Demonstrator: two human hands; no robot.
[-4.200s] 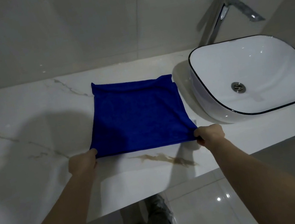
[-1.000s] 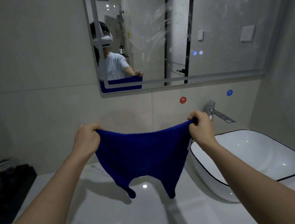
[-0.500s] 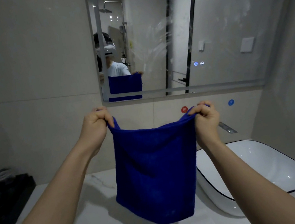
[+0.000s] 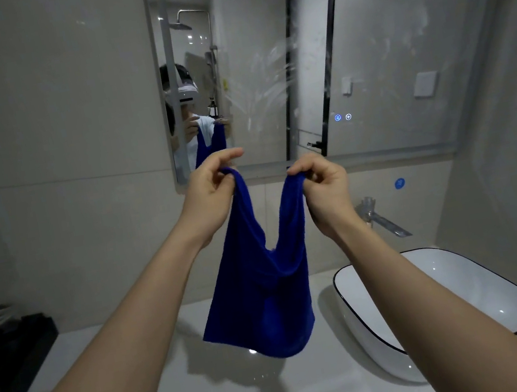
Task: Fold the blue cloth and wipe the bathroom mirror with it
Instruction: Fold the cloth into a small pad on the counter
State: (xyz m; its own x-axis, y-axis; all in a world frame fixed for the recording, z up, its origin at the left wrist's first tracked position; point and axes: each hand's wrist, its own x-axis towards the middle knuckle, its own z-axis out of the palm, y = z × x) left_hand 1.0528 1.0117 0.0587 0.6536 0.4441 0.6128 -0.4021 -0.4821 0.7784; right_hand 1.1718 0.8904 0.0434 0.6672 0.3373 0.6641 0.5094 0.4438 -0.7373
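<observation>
Hands raised: left hand (image 4: 212, 193) and right hand (image 4: 325, 191) each pinch a top corner of blue cloth (image 4: 262, 285), sagging between, seemingly doubled, before streaky mirror (image 4: 380, 53)

You held both bare forearms stretched forward and raised, wrists near each other at about the same height. Your left hand (image 4: 211, 190) pinched one top corner of the blue cloth (image 4: 262, 285) between thumb and fingers; your right hand (image 4: 323, 191) gripped the other corner, fingers curled.
</observation>
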